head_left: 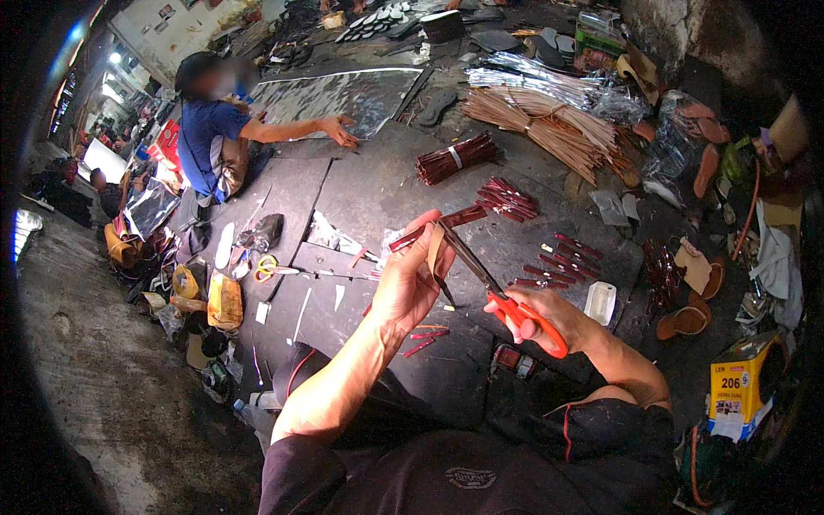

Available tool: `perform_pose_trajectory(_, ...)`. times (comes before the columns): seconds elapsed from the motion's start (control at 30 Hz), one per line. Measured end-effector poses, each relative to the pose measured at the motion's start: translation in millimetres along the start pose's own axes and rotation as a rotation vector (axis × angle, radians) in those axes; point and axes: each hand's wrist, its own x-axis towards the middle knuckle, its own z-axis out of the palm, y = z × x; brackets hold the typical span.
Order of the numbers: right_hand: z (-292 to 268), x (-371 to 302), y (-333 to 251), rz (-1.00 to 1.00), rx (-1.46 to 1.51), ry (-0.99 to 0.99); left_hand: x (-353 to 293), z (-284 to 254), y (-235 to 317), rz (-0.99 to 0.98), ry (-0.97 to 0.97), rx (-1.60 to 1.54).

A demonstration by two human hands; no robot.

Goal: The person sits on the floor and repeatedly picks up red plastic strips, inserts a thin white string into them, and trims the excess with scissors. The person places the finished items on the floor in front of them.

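Dark floor mats point(369, 176): short red pieces point(579, 246) lay, seemingly cut, beyond right fingers point(519, 298) clamped on scissors point(481, 269); left fingers point(419, 251) pinched red strip point(463, 216), probably unfinished.

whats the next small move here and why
I'd probably shift the fingertips of the left hand slightly back before any cut: it grips a dark red strip, and the red-handled scissors in the right hand point toward those fingertips.

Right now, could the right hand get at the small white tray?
Probably yes: the right hand appears near the white tray, with nothing visible between, though orange-handled scissors occupy that hand.
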Motion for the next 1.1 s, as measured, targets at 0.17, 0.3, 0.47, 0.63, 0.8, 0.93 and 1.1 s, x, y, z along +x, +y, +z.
perform_pose_trajectory(0.17,0,-3,5,0.047,0.088,0.004,5,-9,-3,0.026,-0.087,-0.011)
perform_pose_trajectory(0.3,2,-3,4,0.084,0.065,0.055,6,-10,-5,0.031,-0.066,0.007)
perform_pose_trajectory(0.47,6,-7,9,-0.066,-0.096,0.184,5,2,-4,0.047,0.027,0.072)
perform_pose_trajectory(0.63,5,-27,46,0.223,-0.056,-0.010,15,-6,17,0.220,0.055,0.165)
perform_pose_trajectory(0.8,68,-57,144,0.441,-0.251,-0.159,0,4,27,0.272,0.079,0.343)
perform_pose_trajectory(0.93,108,-75,186,0.406,-0.430,-0.163,-44,34,47,0.353,-0.012,0.667)
perform_pose_trajectory(1.1,39,-45,155,0.270,-0.461,-0.137,-92,71,76,0.530,-0.593,0.536)
